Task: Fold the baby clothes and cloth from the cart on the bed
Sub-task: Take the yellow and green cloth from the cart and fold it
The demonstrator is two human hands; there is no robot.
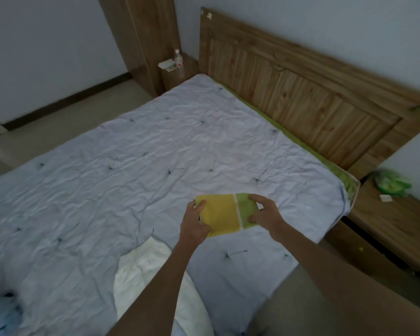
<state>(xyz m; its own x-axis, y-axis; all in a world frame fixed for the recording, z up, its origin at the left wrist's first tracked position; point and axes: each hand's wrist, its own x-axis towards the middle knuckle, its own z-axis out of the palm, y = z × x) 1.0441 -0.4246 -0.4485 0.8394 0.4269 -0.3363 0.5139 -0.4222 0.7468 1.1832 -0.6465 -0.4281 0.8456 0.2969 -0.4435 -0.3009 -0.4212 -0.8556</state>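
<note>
cloth [224,214]: folded rectangle with a wide yellow panel, a thin white stripe and a narrower green panel. Held flat between both hands over the near right part of the bed. Resting on the quilt or just off it: cannot tell.
left hand [195,220]: clamped on the yellow end, thumb on top, fingers curled round the edge.
right hand [264,213]: clamped on the green end, fingers over the far edge, thumb at the near edge.
quilt [155,141]: pale grey, creased, dark tufting stitches. Spreads under the grip, to its left and beyond it.
white cloth [143,270]: crumpled on the quilt, nearer than the grip and to its left, partly under the left forearm.
blue item [0,314]: far left of the grip, near corner of view. Too blurred to identify.
headboard [301,93]: wooden panels, beyond the grip and to its right.
nightstand [393,221]: wooden, right of the grip, beside the bed.
green bag [392,184]: crumpled, on the nightstand's far end. Contents: cannot tell.
white scrap [385,198]: on the nightstand, just beside the green bag.
bottle [178,58]: clear, white cap, red label, far beyond the grip to its left, at the headboard's far end. Fill: cannot tell.
white box [166,64]: just beside the bottle. Contents not visible.
</note>
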